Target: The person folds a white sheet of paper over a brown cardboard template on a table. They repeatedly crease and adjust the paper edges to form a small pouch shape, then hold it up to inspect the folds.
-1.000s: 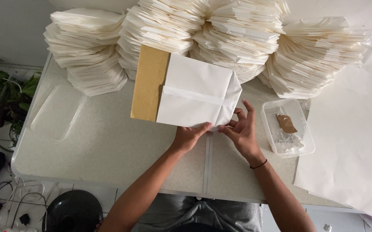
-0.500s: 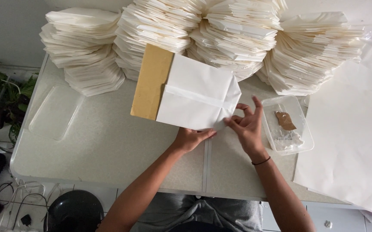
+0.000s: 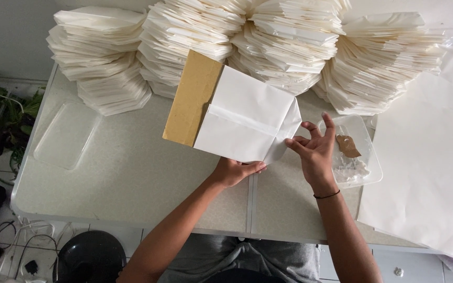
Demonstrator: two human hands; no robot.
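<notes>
A brown cardboard board (image 3: 192,97) lies tilted on the table with white paper (image 3: 242,120) folded around its right part. My left hand (image 3: 234,172) grips the lower edge of this wrapped board from beneath. Fingers spread, my right hand (image 3: 314,152) pinches the folded paper corner at the board's right end.
Several tall stacks of folded white paper bags (image 3: 289,47) line the back of the speckled table (image 3: 132,178). A clear plastic tray (image 3: 355,154) with a brown scrap sits right of my hand, a clear lid (image 3: 67,135) at the left. Flat white sheets (image 3: 420,157) lie at right.
My right hand moved from the board's lower edge up to its right corner. The left hand shifted slightly right under the edge.
</notes>
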